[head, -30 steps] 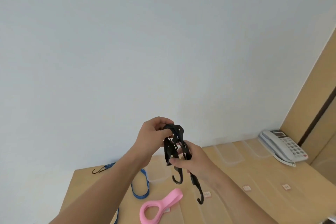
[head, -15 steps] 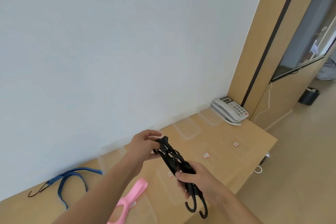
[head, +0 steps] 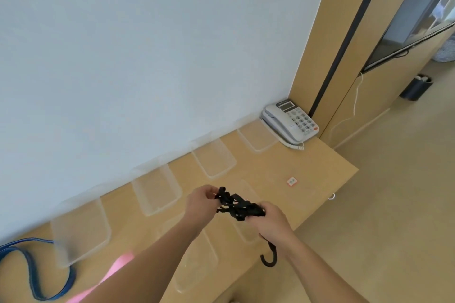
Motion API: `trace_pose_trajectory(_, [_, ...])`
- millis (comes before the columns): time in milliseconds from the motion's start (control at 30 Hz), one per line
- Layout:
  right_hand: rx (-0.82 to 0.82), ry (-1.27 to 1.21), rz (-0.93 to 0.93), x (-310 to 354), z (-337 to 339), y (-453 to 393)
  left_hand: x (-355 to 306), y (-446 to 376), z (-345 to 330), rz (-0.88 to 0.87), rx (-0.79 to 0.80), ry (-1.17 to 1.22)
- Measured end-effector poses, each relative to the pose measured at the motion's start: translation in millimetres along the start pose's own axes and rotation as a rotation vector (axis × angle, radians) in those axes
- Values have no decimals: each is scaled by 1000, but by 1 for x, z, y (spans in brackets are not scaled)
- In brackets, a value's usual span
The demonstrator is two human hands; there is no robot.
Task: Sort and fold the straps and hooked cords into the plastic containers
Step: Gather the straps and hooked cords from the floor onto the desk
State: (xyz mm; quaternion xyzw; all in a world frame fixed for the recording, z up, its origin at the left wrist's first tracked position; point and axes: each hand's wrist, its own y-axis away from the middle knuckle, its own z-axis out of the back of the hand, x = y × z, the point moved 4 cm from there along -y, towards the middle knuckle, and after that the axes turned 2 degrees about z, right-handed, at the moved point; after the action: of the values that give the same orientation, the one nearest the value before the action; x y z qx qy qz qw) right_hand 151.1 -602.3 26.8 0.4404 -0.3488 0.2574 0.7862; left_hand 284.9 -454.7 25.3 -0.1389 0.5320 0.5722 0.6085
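The folded black hooked cord (head: 237,206) is hanging above the bench (head: 317,170), its long axis running from the left hand (head: 202,204), pinching one end, to the right hand (head: 269,220), whose grip is curling round the other (hooks dangling below it). Clear containers (head: 213,158) are lying just beyond both. The small bench label (head: 292,181) is reading as blur.

Wall: plain pale grey-white wall (head: 147,44) behind the counter, evenly lit by soft daylight.
Counter: light wood counter (head: 327,165) set against the wall, ending at a right-hand corner.
Phone: grey-white desk telephone (head: 290,122) in the far corner of the counter, beside the wood panel.
Panel: tan wood panel (head: 317,39) with a dark vertical strip, to the right.
Screen: dark wall-mounted screen (head: 406,17), a white cable hanging below it.
Floor: beige floor (head: 394,192), a dark waste bin (head: 416,87) standing on it far right.
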Motion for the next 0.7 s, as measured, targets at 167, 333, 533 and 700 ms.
trace_pose_trajectory(167, [5, 169, 75, -7, 11, -26, -1, -40, -28, 36, -82, -123])
trace_pose_trajectory(333, [35, 365, 170, -26, 1, -41, 11, -49, -35, 74, -194, -165])
trace_pose_trajectory(533, [54, 568, 254, -31, 1, -43, 17, -52, -32, 76, -141, -151])
trace_pose_trajectory(700, [-10, 610, 339, -26, 0, -34, 18, -42, -21, 9, -145, -144])
